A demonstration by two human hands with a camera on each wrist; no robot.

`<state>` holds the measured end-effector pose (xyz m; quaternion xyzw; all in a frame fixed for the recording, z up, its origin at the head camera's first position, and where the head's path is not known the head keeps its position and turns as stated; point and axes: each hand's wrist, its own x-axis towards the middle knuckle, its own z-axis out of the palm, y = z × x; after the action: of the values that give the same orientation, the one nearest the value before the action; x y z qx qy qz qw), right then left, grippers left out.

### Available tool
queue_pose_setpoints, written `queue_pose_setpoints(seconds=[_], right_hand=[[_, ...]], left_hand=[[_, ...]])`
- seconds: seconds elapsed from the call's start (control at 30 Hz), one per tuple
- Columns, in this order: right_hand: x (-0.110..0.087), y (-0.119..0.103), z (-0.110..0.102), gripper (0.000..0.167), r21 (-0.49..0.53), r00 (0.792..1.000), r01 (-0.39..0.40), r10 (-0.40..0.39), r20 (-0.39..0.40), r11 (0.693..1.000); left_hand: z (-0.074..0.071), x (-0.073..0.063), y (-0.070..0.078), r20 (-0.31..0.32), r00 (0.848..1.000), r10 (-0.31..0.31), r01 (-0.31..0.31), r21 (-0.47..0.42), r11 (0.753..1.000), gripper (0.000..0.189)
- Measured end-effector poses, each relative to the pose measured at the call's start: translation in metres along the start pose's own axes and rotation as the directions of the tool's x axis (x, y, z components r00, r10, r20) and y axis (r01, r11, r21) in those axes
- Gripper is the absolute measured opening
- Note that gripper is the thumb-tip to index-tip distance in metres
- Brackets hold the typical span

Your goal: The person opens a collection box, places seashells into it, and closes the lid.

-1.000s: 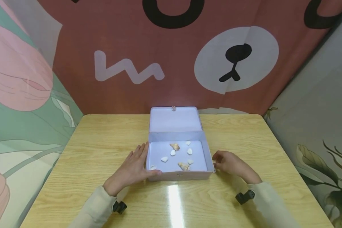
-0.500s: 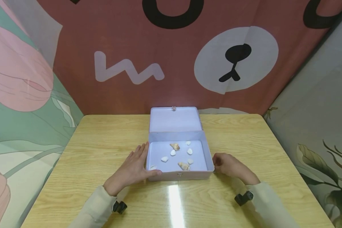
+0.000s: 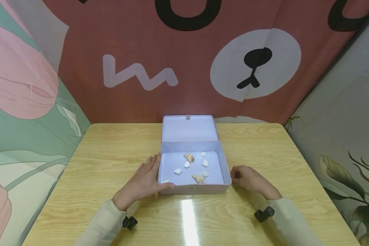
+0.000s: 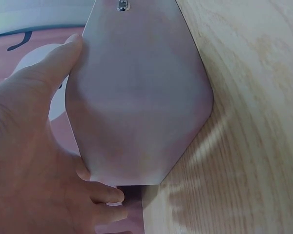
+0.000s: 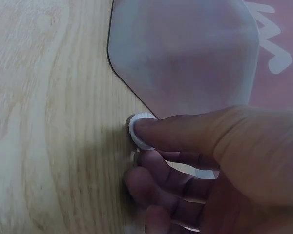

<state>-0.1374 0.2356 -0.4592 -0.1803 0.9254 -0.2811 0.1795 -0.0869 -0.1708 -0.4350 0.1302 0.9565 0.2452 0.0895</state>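
Observation:
A lidded metal box (image 3: 190, 190), pale inside, stands open on the table with its lid (image 3: 189, 130) tipped back. On its floor lie several white shells (image 3: 178, 171) and two spiral conch-like shells, one orange-tinged (image 3: 189, 158) and one banded (image 3: 199, 179). My left hand (image 3: 142, 181) rests against the box's left front corner, thumb along the front rim, fingers fairly straight along the left side. Beside the right wall, down at the tabletop, my right hand (image 3: 252, 181) pinches a small ribbed white seashell (image 5: 140, 129) between thumb and fingers; the fingertips mostly hide it in the head view.
The wooden table (image 3: 120, 143) reaches back to a hanging cloth (image 3: 135, 102) with a cartoon bear print. Patterned cloths hang at left and right too. The box's metal clasp (image 3: 188, 117) sits on the lid's edge. A glare streak lies in front of the box.
My right hand has shifted slightly down beside the box, and its fingers have drawn closer together. The left hand, the box and the shells inside hold their places.

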Motion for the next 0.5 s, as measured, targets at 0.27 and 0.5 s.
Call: queue_pose_setpoints(seconds=[0.27, 0.5], right_hand=[[-0.007, 0.003, -0.012, 0.007, 0.019, 0.999, -0.018, 0.019, -0.044, 1.0], [-0.011, 0.002, -0.026, 0.011, 0.042, 0.996, -0.062, 0.064, -0.065, 0.997]], left_hand=[[-0.001, -0.001, 0.0, -0.001, 1.0, 0.007, -0.007, -0.003, 1.0, 0.131], [0.001, 0.0, 0.0, 0.002, 1.0, -0.005, 0.005, -0.004, 1.0, 0.132]])
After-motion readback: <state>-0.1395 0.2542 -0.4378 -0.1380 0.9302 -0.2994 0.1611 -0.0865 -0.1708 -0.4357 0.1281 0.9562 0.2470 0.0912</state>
